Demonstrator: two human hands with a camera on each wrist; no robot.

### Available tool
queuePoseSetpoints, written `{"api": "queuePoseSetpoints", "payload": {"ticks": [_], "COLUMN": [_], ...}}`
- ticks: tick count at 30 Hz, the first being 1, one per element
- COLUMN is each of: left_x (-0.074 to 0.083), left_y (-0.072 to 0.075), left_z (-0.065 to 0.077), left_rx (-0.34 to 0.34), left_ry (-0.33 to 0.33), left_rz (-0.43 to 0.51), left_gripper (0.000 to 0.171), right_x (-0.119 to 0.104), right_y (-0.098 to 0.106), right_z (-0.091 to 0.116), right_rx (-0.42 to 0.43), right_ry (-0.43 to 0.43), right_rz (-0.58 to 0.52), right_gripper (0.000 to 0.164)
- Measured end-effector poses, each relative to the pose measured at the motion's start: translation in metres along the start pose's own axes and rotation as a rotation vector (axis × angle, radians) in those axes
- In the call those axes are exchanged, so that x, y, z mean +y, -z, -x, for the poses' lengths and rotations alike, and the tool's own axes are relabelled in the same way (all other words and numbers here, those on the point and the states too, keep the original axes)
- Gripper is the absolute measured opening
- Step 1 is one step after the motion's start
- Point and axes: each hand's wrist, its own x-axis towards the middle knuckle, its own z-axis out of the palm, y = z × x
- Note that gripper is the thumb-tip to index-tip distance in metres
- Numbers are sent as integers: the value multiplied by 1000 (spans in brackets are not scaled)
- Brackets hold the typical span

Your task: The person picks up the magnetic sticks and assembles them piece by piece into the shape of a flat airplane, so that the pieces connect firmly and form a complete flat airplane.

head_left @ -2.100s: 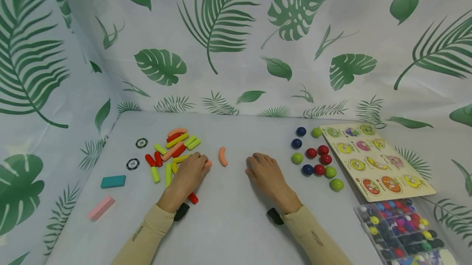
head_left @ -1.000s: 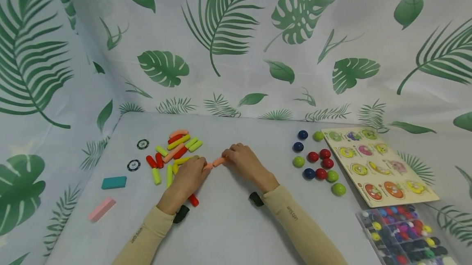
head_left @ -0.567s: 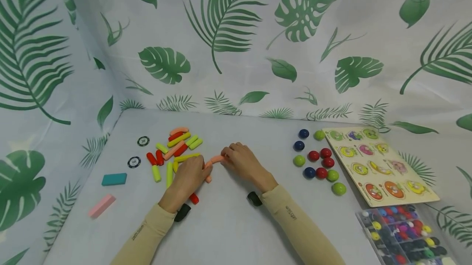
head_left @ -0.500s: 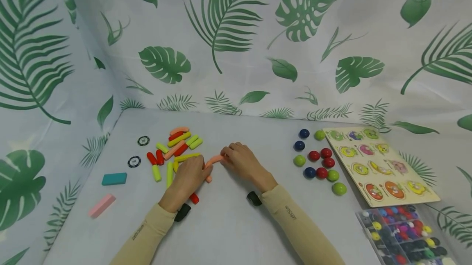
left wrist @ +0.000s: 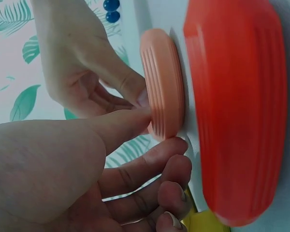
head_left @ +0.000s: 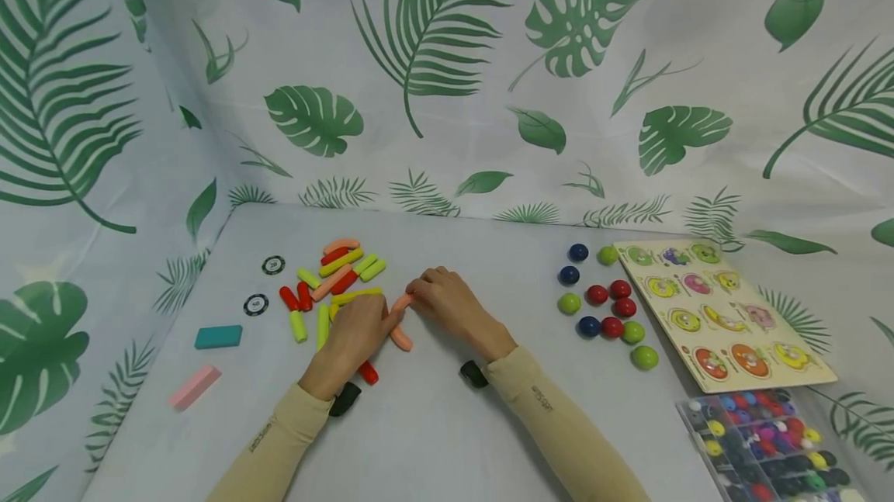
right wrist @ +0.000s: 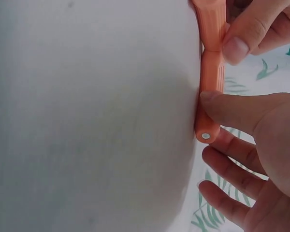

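My left hand [head_left: 356, 331] pinches a curved orange ribbed stick [left wrist: 165, 82] by one end, between thumb and fingertips; its other end points toward me on the table. My right hand [head_left: 447, 304] pinches a second orange stick [right wrist: 212, 72] between thumb and fingers. In the right wrist view the two sticks stand end to end, touching at an angle, and a silvery dot shows on the near end of the second. A red stick [left wrist: 237, 111] lies close below my left wrist. Yellow sticks [head_left: 359, 296] lie just beyond my left hand, which partly covers them.
Several red, yellow, lime and orange sticks [head_left: 333, 283] lie at the left, near two chips [head_left: 256, 305], a teal block [head_left: 219, 337] and a pink block [head_left: 195, 387]. Coloured balls [head_left: 597, 295], a picture puzzle board [head_left: 670, 339] and a bead box [head_left: 733, 428] stand at the right.
My right hand has moved left, picked up the loose orange stick and brought it against the stick in my left hand. The left-hand stick has swung so its free end points toward me.
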Motion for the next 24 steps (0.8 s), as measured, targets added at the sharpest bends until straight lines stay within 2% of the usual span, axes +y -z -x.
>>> {"api": "queuePoseSetpoints", "payload": {"ticks": [12,20,24], "left_x": [-2,-3,-7], "left_y": [1,9,13], "left_z": [0,-3,-1], "left_rx": [-22,-27,-58], "left_ry": [-3,-1,9], "left_rz": [-10,-12,5], "left_gripper": [39,39,38], "right_x": [-4,-11,-14], "right_y": [-6,-1,2], "right_z": [0,6,12], "right_rx": [17,67,73], "right_ry": [23,31,26], "right_rz": [-8,24,11], "right_gripper": [19,19,18]}}
